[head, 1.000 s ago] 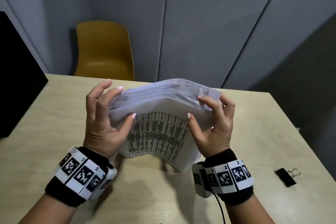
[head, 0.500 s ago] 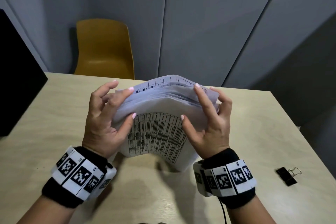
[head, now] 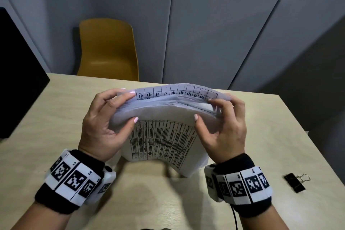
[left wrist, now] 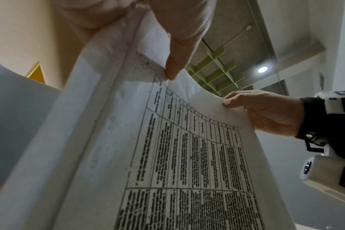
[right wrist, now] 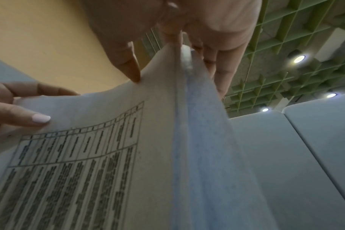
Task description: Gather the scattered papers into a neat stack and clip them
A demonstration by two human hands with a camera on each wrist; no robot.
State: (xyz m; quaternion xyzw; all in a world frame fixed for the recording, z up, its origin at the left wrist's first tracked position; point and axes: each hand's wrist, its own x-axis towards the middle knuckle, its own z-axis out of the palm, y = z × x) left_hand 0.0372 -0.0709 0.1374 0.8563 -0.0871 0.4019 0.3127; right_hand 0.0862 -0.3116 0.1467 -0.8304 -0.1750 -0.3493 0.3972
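A stack of white papers (head: 164, 115) printed with tables stands on edge on the wooden table (head: 46, 110), bowed toward me. My left hand (head: 104, 117) grips its left side, thumb on the near sheet, fingers curled over the top. My right hand (head: 222, 119) grips the right side the same way. The wrist views show the paper stack (left wrist: 187, 155) (right wrist: 108, 163) from below with thumbs pressed on the front sheet. A black binder clip (head: 295, 182) lies on the table to the right of my right wrist, apart from both hands.
A yellow chair (head: 108, 48) stands behind the table's far edge. A black monitor (head: 16, 80) sits at the left edge. Grey partition panels (head: 214, 24) close the back. The table's right edge runs near the clip.
The sheets' top edges have drawn closer together into a tighter stack. The rear sheet with the table header rose into view, and both hands' fingers shifted along the top edge.
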